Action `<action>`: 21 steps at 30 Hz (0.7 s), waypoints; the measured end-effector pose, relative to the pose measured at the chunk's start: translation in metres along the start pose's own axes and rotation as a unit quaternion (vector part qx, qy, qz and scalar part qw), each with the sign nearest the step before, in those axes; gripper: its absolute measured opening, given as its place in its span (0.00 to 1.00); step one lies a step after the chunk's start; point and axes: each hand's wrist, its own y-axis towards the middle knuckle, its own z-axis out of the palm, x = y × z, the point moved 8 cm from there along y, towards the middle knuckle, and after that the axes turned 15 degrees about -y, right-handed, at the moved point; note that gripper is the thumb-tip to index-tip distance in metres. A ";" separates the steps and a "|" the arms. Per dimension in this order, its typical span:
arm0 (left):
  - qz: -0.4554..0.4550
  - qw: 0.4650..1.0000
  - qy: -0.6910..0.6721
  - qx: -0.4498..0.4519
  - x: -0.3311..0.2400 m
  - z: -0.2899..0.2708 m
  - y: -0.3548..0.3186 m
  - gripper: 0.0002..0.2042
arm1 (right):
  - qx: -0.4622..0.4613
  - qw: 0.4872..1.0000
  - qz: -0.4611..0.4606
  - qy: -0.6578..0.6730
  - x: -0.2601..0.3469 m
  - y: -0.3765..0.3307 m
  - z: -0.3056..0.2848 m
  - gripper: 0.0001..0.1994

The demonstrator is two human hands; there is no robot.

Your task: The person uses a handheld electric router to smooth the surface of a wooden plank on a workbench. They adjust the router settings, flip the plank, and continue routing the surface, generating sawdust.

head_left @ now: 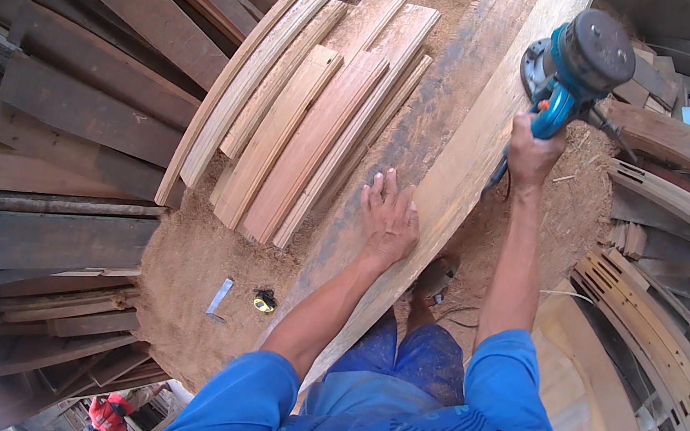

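The right hand (530, 151) is clamped around the handle of a blue-bodied electric power tool with a round dark top (576, 58), which sits on the far edge of a long pale wooden plank (468, 145) that runs away from the person. The left hand (390, 219) lies flat on the plank with its fingers spread, nearer the body. The plank looks narrow and propped at an angle, so it could shift under the tool's push if the flat hand gives way. Loose sawdust (200, 255) covers the floor around the feet, a likely cause of slipping. The tool's cord (496, 176) hangs near the right wrist and may snag on the plank's edge.
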 end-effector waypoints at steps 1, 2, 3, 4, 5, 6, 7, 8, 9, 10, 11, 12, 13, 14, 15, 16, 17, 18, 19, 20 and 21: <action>-0.004 1.000 0.000 0.007 0.001 0.000 0.002 0.19 | -0.003 1.000 0.002 -0.002 0.000 0.010 0.001 0.20; -0.001 1.000 0.005 0.003 0.001 -0.001 0.003 0.19 | -0.008 1.000 0.004 -0.005 0.001 0.019 0.001 0.20; 0.001 1.000 0.010 0.000 0.001 0.000 0.001 0.19 | -0.010 1.000 0.002 -0.006 0.002 0.028 0.003 0.21; 0.004 1.000 0.014 -0.003 0.002 0.001 -0.001 0.19 | -0.012 1.000 0.000 -0.007 0.003 0.037 0.004 0.21; 0.005 1.000 0.018 -0.005 0.003 0.002 -0.001 0.19 | -0.015 1.000 -0.001 -0.009 0.003 0.041 0.005 0.22; 0.006 1.000 0.020 -0.009 0.003 0.004 0.000 0.18 | -0.009 1.000 0.005 -0.002 -0.001 0.044 0.007 0.22; 0.009 1.000 0.021 -0.011 0.003 0.006 0.001 0.18 | -0.004 1.000 0.012 0.005 -0.006 0.046 0.008 0.22; 0.013 1.000 0.023 -0.012 0.003 0.007 0.000 0.18 | -0.001 1.000 0.018 0.010 -0.012 0.043 0.004 0.22; 0.013 0.999 0.026 -0.017 0.004 0.007 0.000 0.18 | -0.004 1.000 0.006 0.008 -0.006 0.036 0.000 0.22; 0.014 0.999 0.028 -0.020 0.005 0.008 -0.001 0.18 | -0.009 1.000 -0.007 0.004 -0.002 0.026 -0.005 0.22; 0.018 0.999 0.029 -0.026 0.006 0.008 0.001 0.18 | -0.015 1.000 -0.020 -0.001 0.003 0.013 -0.011 0.21; 0.019 0.999 0.029 -0.033 0.008 0.008 0.001 0.18 | -0.004 1.000 0.005 -0.023 0.012 -0.007 -0.017 0.20; 0.022 0.999 0.026 -0.040 0.008 0.009 0.001 0.18 | 0.022 0.999 0.027 -0.021 0.014 -0.028 -0.021 0.20; 0.019 0.999 0.021 -0.034 0.009 0.012 0.003 0.18 | 0.049 0.997 0.048 -0.020 0.014 -0.051 -0.024 0.20; 0.013 0.999 0.017 -0.034 0.013 0.012 0.004 0.18 | 0.074 0.995 0.063 -0.008 0.018 -0.078 -0.026 0.20; 0.008 0.999 0.013 -0.033 0.016 0.012 0.004 0.19 | 0.098 0.992 0.078 0.003 0.020 -0.107 -0.029 0.20; 0.014 1.000 -0.006 -0.026 0.018 0.014 0.003 0.19 | 0.088 0.994 0.063 0.011 0.022 -0.137 -0.036 0.19; 0.016 0.999 -0.023 -0.021 0.024 0.015 0.002 0.19 | 0.082 0.995 0.047 0.020 0.030 -0.167 -0.042 0.19; 0.014 0.999 -0.038 -0.018 0.032 0.012 0.001 0.19 | 0.091 0.994 0.054 0.023 0.048 -0.196 -0.050 0.17; 0.006 0.999 -0.045 0.000 0.030 0.010 -0.005 0.19 | 0.068 0.997 0.034 0.005 0.044 -0.225 -0.060 0.17; -0.004 0.999 -0.050 0.021 0.031 0.005 -0.020 0.19 | 0.105 0.992 0.073 0.015 0.037 -0.254 -0.065 0.16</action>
